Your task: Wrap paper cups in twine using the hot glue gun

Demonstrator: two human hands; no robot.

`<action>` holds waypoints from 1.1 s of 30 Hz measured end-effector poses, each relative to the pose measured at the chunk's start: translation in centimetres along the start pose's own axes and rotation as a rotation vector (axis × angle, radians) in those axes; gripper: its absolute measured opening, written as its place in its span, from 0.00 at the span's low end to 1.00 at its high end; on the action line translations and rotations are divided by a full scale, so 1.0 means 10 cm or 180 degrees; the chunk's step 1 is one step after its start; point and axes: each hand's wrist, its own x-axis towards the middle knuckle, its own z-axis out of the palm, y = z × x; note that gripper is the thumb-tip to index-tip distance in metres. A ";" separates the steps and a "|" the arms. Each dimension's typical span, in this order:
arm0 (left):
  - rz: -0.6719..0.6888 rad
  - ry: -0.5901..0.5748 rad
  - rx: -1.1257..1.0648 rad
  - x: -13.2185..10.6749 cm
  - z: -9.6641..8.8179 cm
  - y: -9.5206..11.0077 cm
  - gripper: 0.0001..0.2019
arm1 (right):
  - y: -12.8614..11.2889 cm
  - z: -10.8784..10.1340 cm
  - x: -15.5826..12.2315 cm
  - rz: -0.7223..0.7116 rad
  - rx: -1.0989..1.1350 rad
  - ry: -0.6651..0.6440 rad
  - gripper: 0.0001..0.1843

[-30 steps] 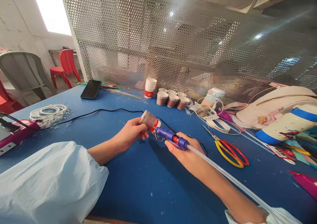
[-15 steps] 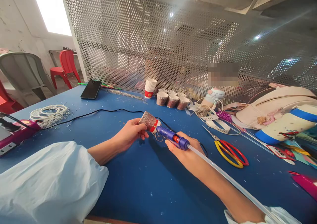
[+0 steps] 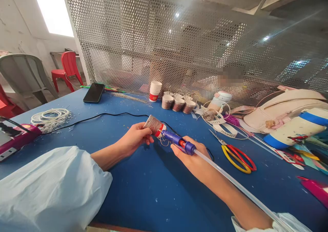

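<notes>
My left hand (image 3: 134,138) is closed around a small paper cup (image 3: 154,125) wrapped in brown twine, held on its side above the blue table (image 3: 143,191). My right hand (image 3: 191,156) grips a purple hot glue gun (image 3: 178,142) whose nozzle touches the cup's red-and-white end. A long clear glue stick (image 3: 238,187) sticks out of the gun's back along my right forearm. The gun's black cord (image 3: 97,116) runs left across the table.
Yellow and red scissors (image 3: 237,156) lie right of my right hand. Behind stand a stack of paper cups (image 3: 155,91), three twine-wrapped cups (image 3: 178,103), ribbon and twine (image 3: 217,119). A phone (image 3: 94,92), white rings (image 3: 50,115) and a pink device (image 3: 15,136) lie left. A perforated metal screen (image 3: 179,43) backs the table.
</notes>
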 end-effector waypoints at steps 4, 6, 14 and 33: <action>0.0035 -0.0009 0.0052 0.00 0.00 0.00 0.03 | 0.00 0.01 0.00 0.0015 -0.0001 -0.0016 0.14; 0.0050 -0.0018 0.0085 0.01 -0.01 0.00 0.04 | -0.01 0.00 -0.01 -0.0009 -0.0042 0.0015 0.14; 0.0059 -0.0013 0.0007 0.03 0.00 -0.02 0.03 | -0.06 -0.04 -0.04 -0.0024 -0.0056 -0.0039 0.13; 0.0021 0.0001 -0.0048 0.02 -0.01 -0.01 0.02 | -0.09 -0.02 -0.06 -0.0039 0.0068 0.0033 0.13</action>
